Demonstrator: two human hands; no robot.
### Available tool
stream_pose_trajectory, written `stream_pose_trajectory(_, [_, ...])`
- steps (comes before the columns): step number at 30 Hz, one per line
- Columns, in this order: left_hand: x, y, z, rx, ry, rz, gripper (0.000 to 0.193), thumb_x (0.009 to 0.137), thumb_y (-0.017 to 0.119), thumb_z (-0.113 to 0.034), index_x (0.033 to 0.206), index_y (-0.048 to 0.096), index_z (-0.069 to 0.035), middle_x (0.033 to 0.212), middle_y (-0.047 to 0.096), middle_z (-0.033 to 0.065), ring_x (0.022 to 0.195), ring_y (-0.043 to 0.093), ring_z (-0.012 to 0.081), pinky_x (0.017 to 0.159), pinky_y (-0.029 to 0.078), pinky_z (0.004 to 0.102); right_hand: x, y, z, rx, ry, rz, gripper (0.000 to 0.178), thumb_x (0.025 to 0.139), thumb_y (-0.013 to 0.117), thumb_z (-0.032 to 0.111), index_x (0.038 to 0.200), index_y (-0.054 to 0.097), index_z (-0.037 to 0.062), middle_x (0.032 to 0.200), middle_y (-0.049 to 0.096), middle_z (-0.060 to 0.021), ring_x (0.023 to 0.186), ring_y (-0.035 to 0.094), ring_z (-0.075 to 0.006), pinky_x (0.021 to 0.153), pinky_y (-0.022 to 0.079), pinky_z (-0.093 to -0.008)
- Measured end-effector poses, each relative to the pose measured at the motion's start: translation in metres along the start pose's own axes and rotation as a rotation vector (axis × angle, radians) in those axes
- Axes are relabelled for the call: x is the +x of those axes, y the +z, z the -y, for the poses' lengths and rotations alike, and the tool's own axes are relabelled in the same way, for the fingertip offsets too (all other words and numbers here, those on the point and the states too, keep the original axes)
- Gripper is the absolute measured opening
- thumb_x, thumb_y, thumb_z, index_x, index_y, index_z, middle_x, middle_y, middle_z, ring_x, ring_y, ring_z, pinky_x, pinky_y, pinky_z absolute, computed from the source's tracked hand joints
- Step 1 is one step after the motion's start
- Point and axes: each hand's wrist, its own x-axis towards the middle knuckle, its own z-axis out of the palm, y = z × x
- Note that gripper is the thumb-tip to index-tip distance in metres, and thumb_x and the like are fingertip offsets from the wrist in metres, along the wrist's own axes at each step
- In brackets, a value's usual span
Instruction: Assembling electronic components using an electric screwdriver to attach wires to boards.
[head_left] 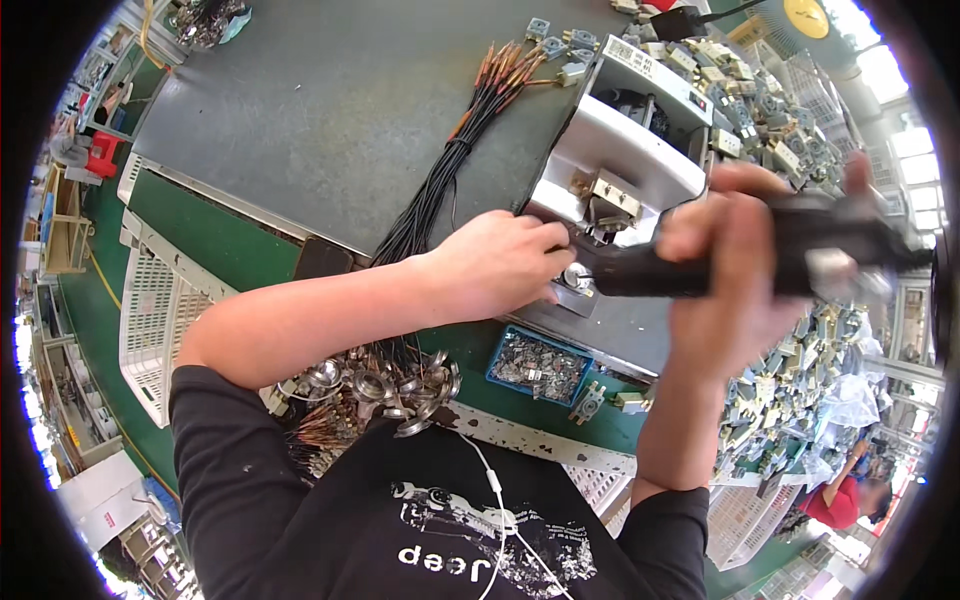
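Note:
My right hand (725,270), blurred by motion, is wrapped round a black power screwdriver (640,272). The tool lies nearly level, and its thin bit points left at a small round silver metal part (575,276) near the table's front edge. My left hand (505,262) is beside that part with its fingers curled and pressed together. What lies between those fingers is hidden. Just beyond both hands stands a silver box-shaped machine (640,125), with a small metal block (612,192) on its near side.
A bundle of black cables (445,170) with copper-coloured ends lies on the grey table (300,110). By my body are a blue tray (540,365) of small metal pieces and several round metal parts (375,385). Grey and cream components (790,400) are heaped at right. Another person (835,503) is far right.

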Motion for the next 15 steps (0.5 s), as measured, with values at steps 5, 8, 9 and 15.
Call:
stream_pose_trajectory(5, [0.008, -0.009, 0.001, -0.129, 0.21, -0.038, 0.026, 0.088, 0.069, -0.024, 0.113, 0.067, -0.014, 0.097, 0.063, 0.0054, 0.092, 0.067, 0.0235, 0.078, 0.053, 0.0395, 0.021, -0.043, 0.014, -0.099, -0.126, -0.001, 0.074, 0.099, 0.058, 0.001, 0.159, 0.015, 0.0085, 0.107, 0.065, -0.0237, 0.068, 0.062, -0.0183, 0.058, 0.054, -0.0331])
stream_pose_trajectory(8, [-0.004, -0.009, 0.001, -0.183, 0.125, 0.087, 0.028, 0.088, 0.068, -0.023, 0.115, 0.067, -0.016, 0.099, 0.065, 0.0042, 0.093, 0.067, 0.0228, 0.081, 0.05, 0.0379, 0.026, -0.063, -0.004, -0.231, -0.041, -0.102, 0.077, 0.097, 0.064, 0.002, 0.158, 0.017, 0.0053, 0.108, 0.068, -0.0209, 0.069, 0.062, -0.0155, 0.063, 0.055, -0.0308])
stream_pose_trajectory(9, [-0.004, -0.01, 0.0, -0.182, 0.134, 0.086, 0.028, 0.088, 0.068, -0.023, 0.115, 0.067, -0.016, 0.099, 0.065, 0.0042, 0.093, 0.067, 0.0228, 0.081, 0.05, 0.0379, 0.031, -0.069, -0.008, -0.338, -0.038, -0.118, 0.078, 0.097, 0.066, 0.003, 0.157, 0.016, 0.0023, 0.106, 0.069, -0.0192, 0.07, 0.062, -0.0131, 0.069, 0.055, -0.0285])
stream_pose_trajectory(15, [-0.011, -0.027, 0.004, 0.009, 0.208, -0.162, 0.035, 0.089, 0.07, -0.021, 0.122, 0.064, -0.016, 0.109, 0.066, 0.004, 0.097, 0.066, 0.0221, 0.085, 0.05, 0.0381, 0.016, -0.1, -0.035, -0.935, -0.467, -0.174, 0.075, 0.094, 0.073, 0.013, 0.149, 0.027, -0.0054, 0.143, 0.048, -0.0236, 0.126, 0.053, -0.0274, 0.109, 0.042, -0.039])
